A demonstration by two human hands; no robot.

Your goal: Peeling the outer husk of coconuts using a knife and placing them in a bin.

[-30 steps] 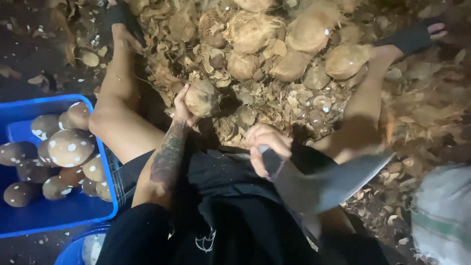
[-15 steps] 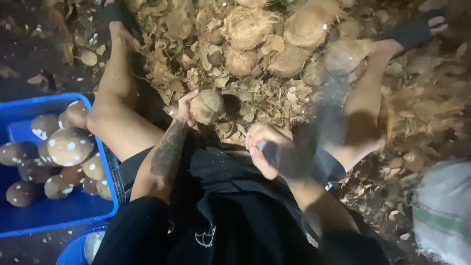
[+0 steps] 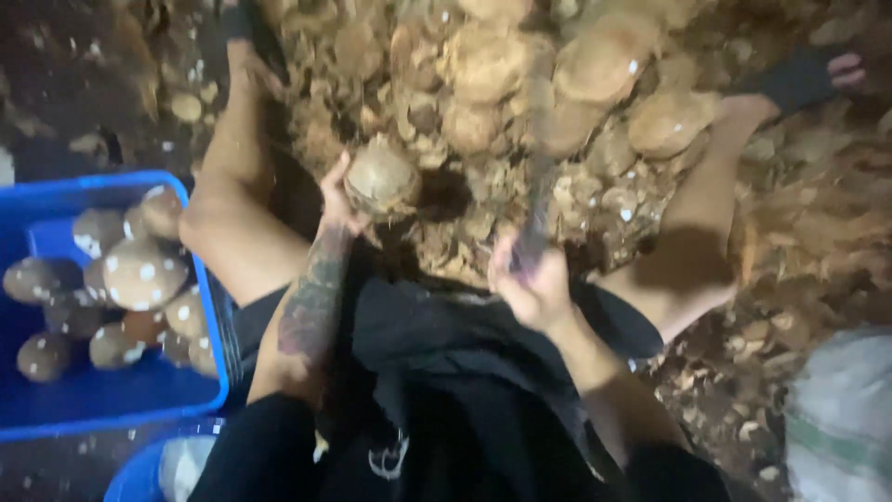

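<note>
At the far left a blue crate (image 3: 56, 400) holds a heap of rounded, pared coconuts (image 3: 130, 274), brown flecked with white, and it sits just beside the person's bent left knee. Moving inward, the tattooed left forearm runs forward to the left hand (image 3: 342, 203), whose fingers curl against the near and left side of a husky coconut (image 3: 383, 178), propping it upright over the litter of shavings (image 3: 465, 232) between the legs; the hand is partly spread around the shell rather than closed over it. To the right, the right hand (image 3: 531, 284) is wrapped tight around the handle of a cleaver (image 3: 537, 200). A second ago that broad blade lay low and flat over the lap, out to the right; half a second ago it was a rising blur; now it stands up and forward, streaked by motion, near the coconut but apart from it. That reads as a chopping swing in mid-course, so the husk is probably being pared off stroke by stroke, though the blur hides where the edge is. Beyond, a pile of unpeeled coconuts (image 3: 595, 65) fills the ground, and a pale sack (image 3: 841, 418) lies at the far right.
</note>
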